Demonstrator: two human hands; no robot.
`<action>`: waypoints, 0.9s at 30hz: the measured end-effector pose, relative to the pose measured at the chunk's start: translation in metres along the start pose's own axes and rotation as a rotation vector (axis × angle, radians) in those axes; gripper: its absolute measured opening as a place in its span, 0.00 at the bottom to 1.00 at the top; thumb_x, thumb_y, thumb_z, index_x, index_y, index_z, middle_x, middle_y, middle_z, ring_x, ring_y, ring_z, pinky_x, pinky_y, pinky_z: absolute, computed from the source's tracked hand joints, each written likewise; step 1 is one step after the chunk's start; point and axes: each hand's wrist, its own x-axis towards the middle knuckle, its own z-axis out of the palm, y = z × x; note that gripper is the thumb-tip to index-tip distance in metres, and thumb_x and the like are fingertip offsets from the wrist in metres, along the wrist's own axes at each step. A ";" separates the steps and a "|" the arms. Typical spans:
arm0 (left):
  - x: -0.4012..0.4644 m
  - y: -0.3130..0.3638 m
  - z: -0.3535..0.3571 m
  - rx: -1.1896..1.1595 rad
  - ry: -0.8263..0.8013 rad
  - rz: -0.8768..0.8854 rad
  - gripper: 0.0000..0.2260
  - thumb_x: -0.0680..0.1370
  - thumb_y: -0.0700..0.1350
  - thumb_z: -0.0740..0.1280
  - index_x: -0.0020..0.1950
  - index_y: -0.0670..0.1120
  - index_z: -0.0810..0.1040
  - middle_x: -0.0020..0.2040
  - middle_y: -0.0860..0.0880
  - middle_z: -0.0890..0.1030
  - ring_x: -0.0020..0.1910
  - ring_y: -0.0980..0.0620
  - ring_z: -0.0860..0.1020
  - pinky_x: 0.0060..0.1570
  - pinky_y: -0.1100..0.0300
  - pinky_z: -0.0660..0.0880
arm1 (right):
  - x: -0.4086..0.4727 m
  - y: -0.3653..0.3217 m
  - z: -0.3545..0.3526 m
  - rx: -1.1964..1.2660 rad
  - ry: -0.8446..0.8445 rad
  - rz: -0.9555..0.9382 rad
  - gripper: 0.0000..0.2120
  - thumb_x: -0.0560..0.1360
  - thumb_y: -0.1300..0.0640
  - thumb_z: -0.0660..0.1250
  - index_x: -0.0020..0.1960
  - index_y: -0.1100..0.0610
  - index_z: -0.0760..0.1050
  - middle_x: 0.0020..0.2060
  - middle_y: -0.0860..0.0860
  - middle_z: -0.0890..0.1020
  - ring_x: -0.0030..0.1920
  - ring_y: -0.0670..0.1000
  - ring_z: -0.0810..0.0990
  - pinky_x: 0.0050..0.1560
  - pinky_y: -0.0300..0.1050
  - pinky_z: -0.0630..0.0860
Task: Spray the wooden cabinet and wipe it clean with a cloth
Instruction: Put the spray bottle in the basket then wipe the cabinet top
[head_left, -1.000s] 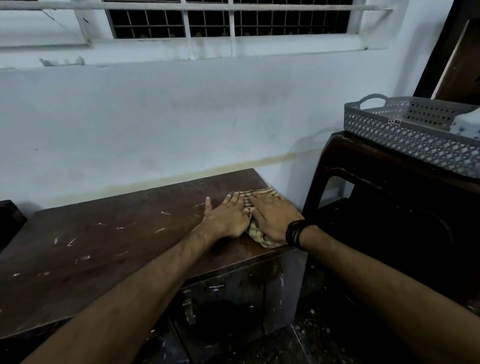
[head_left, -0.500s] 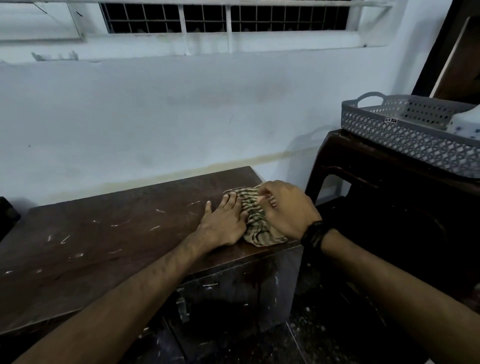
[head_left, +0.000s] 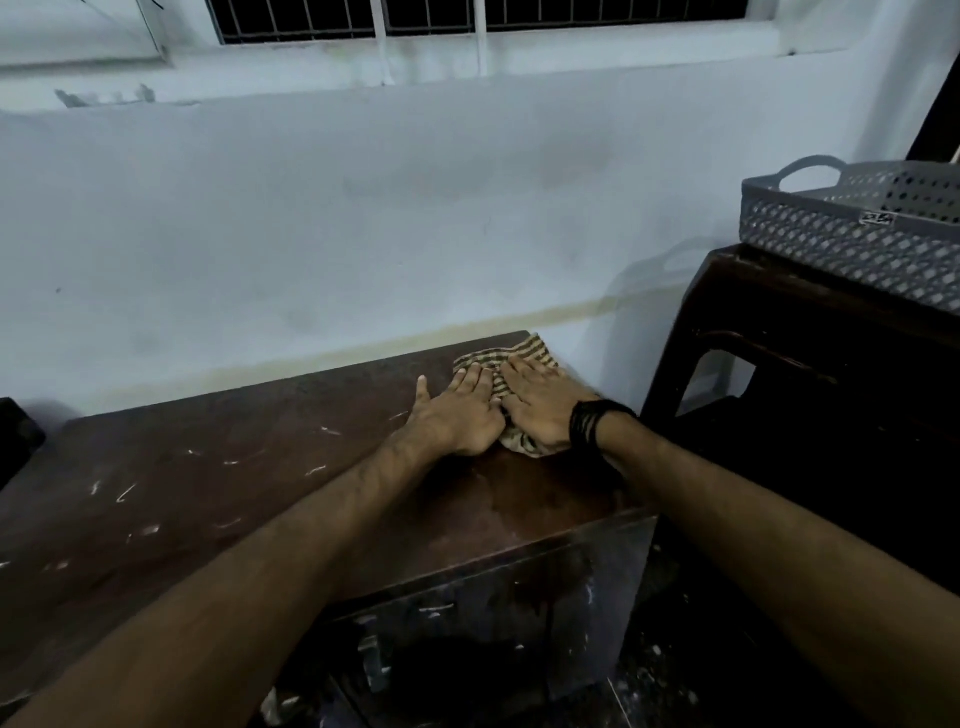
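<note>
Fingers of my left hand (head_left: 460, 415) and right hand (head_left: 540, 410) lie straight and flat, pressing the cloth (head_left: 519, 358) at the far right corner of the cabinet (head_left: 208, 467). I should push evenly, then sweep left over the white marks.

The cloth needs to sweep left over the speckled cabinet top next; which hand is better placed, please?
Probably the left hand: it presses the cloth's left edge, nearest the unwiped cabinet top.

A grey perforated basket (head_left: 852, 244) sits on a dark wooden stand (head_left: 779, 332) at the right, under a barred window (head_left: 467, 15).
</note>
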 end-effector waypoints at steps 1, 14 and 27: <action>0.014 -0.004 -0.004 0.009 -0.008 -0.017 0.27 0.85 0.52 0.44 0.82 0.45 0.41 0.82 0.49 0.40 0.81 0.51 0.41 0.75 0.34 0.36 | 0.014 0.002 -0.003 -0.004 0.004 0.008 0.29 0.83 0.46 0.43 0.80 0.56 0.42 0.80 0.51 0.43 0.79 0.50 0.43 0.77 0.49 0.40; 0.037 -0.009 -0.008 -0.033 0.026 -0.072 0.27 0.85 0.52 0.43 0.82 0.45 0.43 0.83 0.49 0.42 0.81 0.51 0.42 0.77 0.36 0.38 | 0.046 0.008 -0.008 0.028 0.004 0.036 0.28 0.83 0.46 0.43 0.80 0.54 0.43 0.80 0.51 0.44 0.79 0.50 0.43 0.76 0.49 0.40; -0.078 0.016 0.016 -0.093 0.002 0.093 0.29 0.85 0.58 0.46 0.82 0.49 0.43 0.82 0.53 0.42 0.81 0.54 0.44 0.78 0.39 0.39 | -0.085 -0.002 0.005 0.051 0.055 -0.014 0.29 0.82 0.47 0.49 0.80 0.54 0.49 0.80 0.51 0.51 0.79 0.51 0.51 0.78 0.52 0.49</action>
